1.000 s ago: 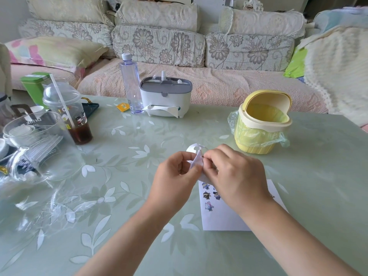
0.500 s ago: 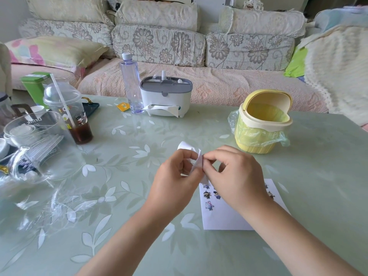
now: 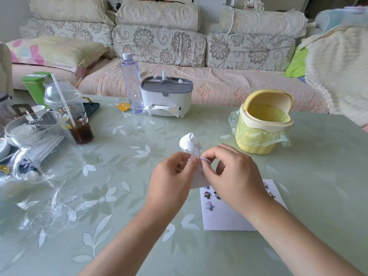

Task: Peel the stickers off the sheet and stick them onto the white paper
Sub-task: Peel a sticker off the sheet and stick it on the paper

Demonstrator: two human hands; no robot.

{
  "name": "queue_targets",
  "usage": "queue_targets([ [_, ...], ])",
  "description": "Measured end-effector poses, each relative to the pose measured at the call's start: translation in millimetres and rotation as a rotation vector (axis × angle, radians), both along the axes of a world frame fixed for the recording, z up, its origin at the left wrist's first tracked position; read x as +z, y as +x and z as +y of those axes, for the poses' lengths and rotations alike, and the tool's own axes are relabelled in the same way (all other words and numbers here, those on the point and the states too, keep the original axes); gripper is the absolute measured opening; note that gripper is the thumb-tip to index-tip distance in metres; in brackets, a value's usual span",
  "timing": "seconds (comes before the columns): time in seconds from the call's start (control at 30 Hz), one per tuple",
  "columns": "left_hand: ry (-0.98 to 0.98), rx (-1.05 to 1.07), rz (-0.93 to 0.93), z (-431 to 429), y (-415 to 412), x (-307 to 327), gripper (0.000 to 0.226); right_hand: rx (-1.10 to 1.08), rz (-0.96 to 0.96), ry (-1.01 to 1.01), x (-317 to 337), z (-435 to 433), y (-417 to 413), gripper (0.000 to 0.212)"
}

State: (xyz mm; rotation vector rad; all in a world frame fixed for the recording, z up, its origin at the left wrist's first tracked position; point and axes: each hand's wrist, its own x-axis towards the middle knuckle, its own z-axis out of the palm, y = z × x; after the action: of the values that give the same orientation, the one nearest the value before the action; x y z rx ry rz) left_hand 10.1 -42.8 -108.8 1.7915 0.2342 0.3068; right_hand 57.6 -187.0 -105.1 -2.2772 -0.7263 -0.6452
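My left hand (image 3: 172,177) grips a curled white sticker sheet (image 3: 189,143), whose free end rolls up above my fingers. My right hand (image 3: 233,174) pinches a small pale sticker (image 3: 205,159) at the sheet's edge between thumb and forefinger. Both hands hover just above the green table. The white paper (image 3: 223,218) lies flat under my right wrist, with several small cartoon stickers (image 3: 209,198) stuck along its upper left part. My right forearm covers most of the paper's right side.
A yellow mini bin (image 3: 262,124) with a plastic liner stands right of the hands. At the back are a tissue box (image 3: 166,96) and a clear bottle (image 3: 132,82). A lidded drink cup (image 3: 69,112), glassware (image 3: 39,144) and crumpled plastic wrap crowd the left. A sofa runs behind the table.
The sheet's curled top has unrolled upward and my right fingers have shifted to pinch a sticker at its edge. Both hands stayed in the same spot above the paper.
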Motion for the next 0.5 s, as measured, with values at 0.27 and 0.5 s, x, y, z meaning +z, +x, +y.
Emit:
queue_targets([
  [0.27,0.21,-0.002,0.003,8.4,1.9,0.1,0.023,0.11,0.79,0.325,14.6,-1.5,2.0,0.017],
  [0.5,0.122,0.007,0.036,10.6,4.3,1.6,0.02,0.166,0.927,0.475,13.6,-2.0,2.2,0.01],
])
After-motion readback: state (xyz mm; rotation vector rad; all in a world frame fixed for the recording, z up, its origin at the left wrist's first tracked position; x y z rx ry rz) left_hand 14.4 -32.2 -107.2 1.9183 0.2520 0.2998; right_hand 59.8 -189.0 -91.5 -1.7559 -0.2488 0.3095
